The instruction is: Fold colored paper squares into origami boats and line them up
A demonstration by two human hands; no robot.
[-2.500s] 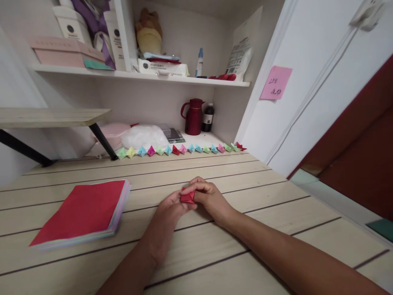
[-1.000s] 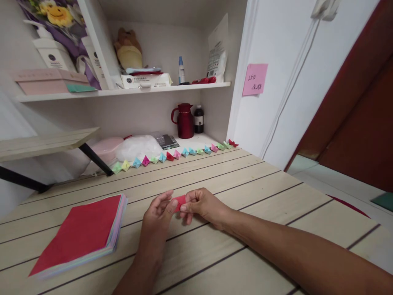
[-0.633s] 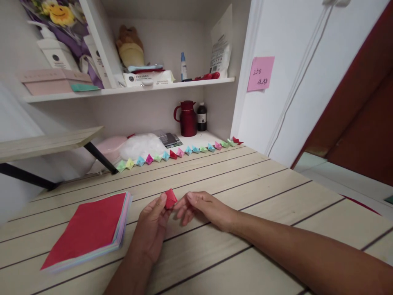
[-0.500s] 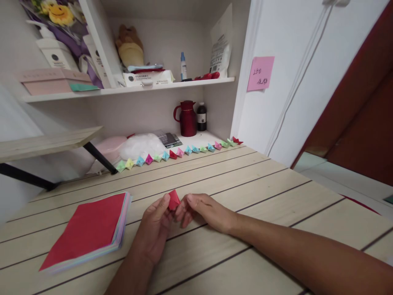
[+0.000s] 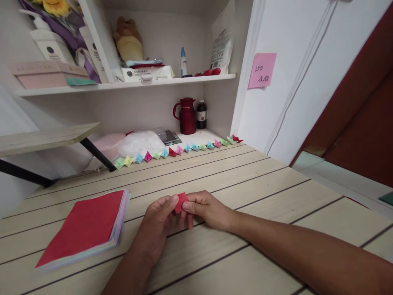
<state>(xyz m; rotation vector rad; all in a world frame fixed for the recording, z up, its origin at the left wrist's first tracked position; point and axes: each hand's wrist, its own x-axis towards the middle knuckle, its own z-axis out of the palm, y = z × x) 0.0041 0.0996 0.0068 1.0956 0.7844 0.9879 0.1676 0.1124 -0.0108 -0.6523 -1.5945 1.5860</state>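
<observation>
Between my two hands is a small folded piece of red paper [image 5: 181, 201], held just above the wooden table. My left hand [image 5: 160, 215] pinches its left side, thumb on top. My right hand [image 5: 207, 209] grips the right side with thumb and forefinger, the other fingers curling below. Part of the paper is covered by the fingertips. To the left lies a stack of coloured paper [image 5: 86, 227] with a red sheet on top. Along the table's far edge runs a row of small folded paper boats [image 5: 164, 153] in several colours.
Behind the row stand a dark red jug [image 5: 187, 116] and a dark bottle [image 5: 201, 114], beside a white plastic bag [image 5: 140, 143]. A small raised wooden shelf [image 5: 49, 139] on black legs stands at left. A pink note [image 5: 262, 70] sticks to the wall.
My right hand has closed on the right side of the red paper, which it was only near before. The paper has shifted slightly right and turned. The view has moved a little.
</observation>
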